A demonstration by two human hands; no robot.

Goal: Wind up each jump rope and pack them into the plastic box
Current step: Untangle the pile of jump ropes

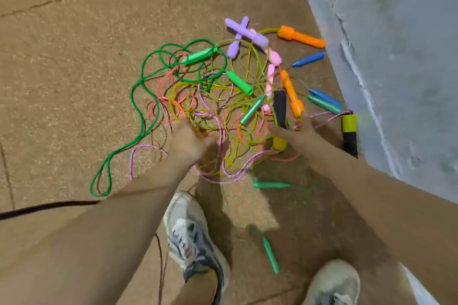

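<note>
A tangle of jump ropes (213, 106) lies on the brown floor, with green, pink, yellow and purple cords looped together. Handles stick out of it: purple (245, 32), orange (301, 37), pink (271, 74), green (239, 82) and blue (308, 59). My left hand (188, 141) reaches into the near side of the pile, fingers curled round several cords. My right hand (295, 131) grips a black-and-yellow handle (279, 108) at the pile's right side. Its twin handle (350, 132) lies further right. No plastic box is in view.
A grey concrete wall (396, 57) runs along the right. My two shoes (193, 238) (334, 282) stand just below the pile. Two loose green handles (271, 184) (270, 254) lie between shoes and pile. A long green cord loop (104, 176) trails off to the left.
</note>
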